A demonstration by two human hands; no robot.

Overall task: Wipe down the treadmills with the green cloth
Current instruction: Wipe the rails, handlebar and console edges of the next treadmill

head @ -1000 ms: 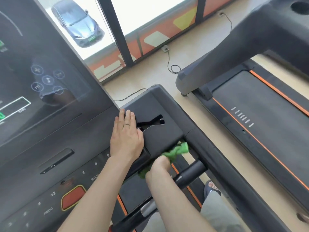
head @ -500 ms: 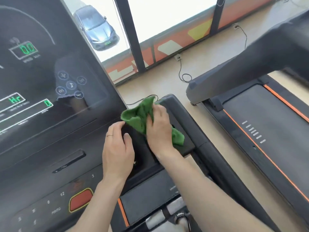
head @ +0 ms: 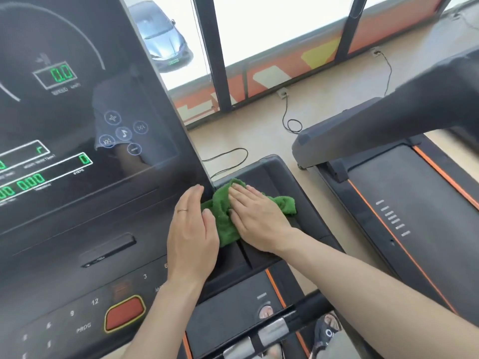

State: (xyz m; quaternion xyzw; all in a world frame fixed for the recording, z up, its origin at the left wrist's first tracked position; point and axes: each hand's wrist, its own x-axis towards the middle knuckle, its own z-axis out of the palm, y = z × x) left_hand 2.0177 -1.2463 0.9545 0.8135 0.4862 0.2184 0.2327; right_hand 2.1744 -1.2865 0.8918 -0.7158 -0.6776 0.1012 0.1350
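Note:
A crumpled green cloth lies on the black tray at the right side of the treadmill console. My right hand presses flat on the cloth with straight fingers. My left hand, wearing a ring, rests open on the console just left of the cloth, its thumb touching the cloth's edge. The console's dark display with green digits fills the left half of the view.
A red stop button sits low on the console. A silver-and-black handlebar crosses below. A second treadmill with orange stripes stands to the right. Power cables lie on the beige floor by the window.
My right hand brought the cloth up from the lower handrail onto the side tray and now presses it flat. My left hand shifted slightly toward the cloth.

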